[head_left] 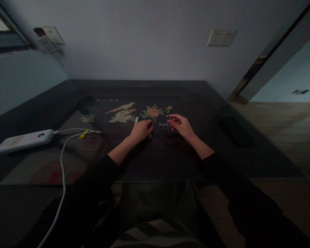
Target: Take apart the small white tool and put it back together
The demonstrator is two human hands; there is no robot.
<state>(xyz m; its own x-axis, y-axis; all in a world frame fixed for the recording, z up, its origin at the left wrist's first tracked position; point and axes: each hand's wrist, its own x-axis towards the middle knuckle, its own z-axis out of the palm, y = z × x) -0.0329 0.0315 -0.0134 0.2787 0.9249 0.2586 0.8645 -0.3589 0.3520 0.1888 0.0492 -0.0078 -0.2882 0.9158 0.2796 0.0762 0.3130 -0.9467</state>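
Observation:
My left hand rests low over the dark table, its fingers curled around a small dark object that shows below the fingertips. Beside its knuckles, a narrow silvery strip with a black end sticks out; I cannot tell if it is part of what the hand holds. Between the hands lies a small clear-and-dark case with shiny bands. My right hand is just right of that case, thumb and index finger pinched on a tiny dark piece. The scene is dim, so fine details are lost.
The glossy dark tabletop carries a painted bird and flower pattern. A white power bank with a white cable and yellow tag lies at the left. A flat black object, perhaps a phone, is at the right. A wall stands behind.

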